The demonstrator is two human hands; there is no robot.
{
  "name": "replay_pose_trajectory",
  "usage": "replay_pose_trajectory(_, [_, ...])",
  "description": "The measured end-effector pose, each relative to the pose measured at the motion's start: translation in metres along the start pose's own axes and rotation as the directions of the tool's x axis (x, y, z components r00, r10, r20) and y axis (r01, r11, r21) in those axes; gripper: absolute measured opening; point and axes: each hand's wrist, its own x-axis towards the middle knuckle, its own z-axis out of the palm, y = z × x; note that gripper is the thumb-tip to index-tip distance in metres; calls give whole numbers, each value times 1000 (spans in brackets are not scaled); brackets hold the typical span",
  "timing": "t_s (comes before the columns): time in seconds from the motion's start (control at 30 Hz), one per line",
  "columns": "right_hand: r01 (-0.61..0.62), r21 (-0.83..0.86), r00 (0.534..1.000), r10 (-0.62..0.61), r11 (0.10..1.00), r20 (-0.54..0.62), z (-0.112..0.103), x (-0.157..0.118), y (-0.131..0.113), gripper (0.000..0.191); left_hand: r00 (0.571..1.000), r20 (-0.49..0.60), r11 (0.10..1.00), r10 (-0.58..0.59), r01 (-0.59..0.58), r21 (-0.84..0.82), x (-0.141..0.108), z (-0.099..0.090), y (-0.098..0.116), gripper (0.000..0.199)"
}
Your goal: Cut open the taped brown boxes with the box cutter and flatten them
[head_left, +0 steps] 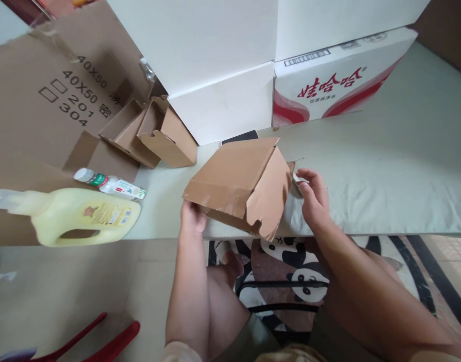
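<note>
Clamped the left hand [193, 218] on the brown box [230, 173] at its near left corner, with fingers partly hidden underneath. Closed the thumb and fingers of the right hand [316, 203] on a small pale piece [300, 181], just beside the box's right side; could not make out its kind. Held the box tilted at the middle of the near edge of the table [389, 211], with an opening and a notched flap toward that edge; could not tell whether in contact with the table.

Sat before a wrinkled pale green cloth [366, 176], spread out to the table's right end. Had beige tiles [151, 286] for a floor, and a panda mat [260, 261] below the near edge, crossed by black bars [283, 285].

Counted one box in the hands and two small boxes [175, 143], open-topped, side by side toward the back left of the table. Counted one big carton [22, 100] along the left end, printed with figures; one yellow jug [121, 213] near the near left corner; one clear bottle [109, 184] just beyond it. Found three plain white panels [223, 35] and one red-lettered carton [321, 95] toward the back edge. Saw one flat black thing [241, 137] partly hidden behind the box, and two red handles [119, 337] low beyond the near left corner.
</note>
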Motion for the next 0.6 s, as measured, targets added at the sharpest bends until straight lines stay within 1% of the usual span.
replay_pose_trajectory(0.07, [9, 8, 1000, -9, 1000, 12, -2, 3, -1, 39, 1000, 20, 1000, -18, 18, -6, 2, -7, 1, 43])
replay_pose_trajectory(0.17, [66, -7, 996, -65, 998, 67, -8, 8, -3, 45, 999, 33, 999, -36, 37, -4, 3, -13, 1, 38])
replay_pose_trajectory(0.23, [85, -26, 995, -84, 996, 62, -13, 10, -3, 47, 998, 34, 999, -52, 52, 5, 4, -16, 2, 37])
replay_pose_trajectory(0.33, [50, 8, 999, -50, 999, -12, -18, 13, -1, 48, 995, 38, 996, -90, 89, 20, 3, -18, 5, 36])
replay_pose_trajectory(0.4, [6, 75, 1000, -6, 997, -7, -19, 15, -2, 49, 994, 49, 995, -99, 98, 33, 1, -17, 6, 35])
replay_pose_trajectory(0.43, [-12, 108, 999, 9, 994, 35, -20, 15, -4, 50, 993, 55, 994, -102, 100, 38, 0, -16, 6, 35])
replay_pose_trajectory(0.5, [-44, 138, 984, 19, 989, 179, -22, 14, -7, 52, 991, 69, 992, -116, 112, 51, -2, -13, 5, 34])
replay_pose_trajectory(0.57, [-62, 102, 949, 27, 993, 314, -25, 13, -11, 54, 987, 77, 989, -138, 133, 64, -4, -10, 3, 34])
replay_pose_trajectory(0.6, [-67, 76, 934, 36, 995, 356, -27, 13, -12, 55, 986, 79, 987, -149, 144, 69, -5, -8, 3, 35])
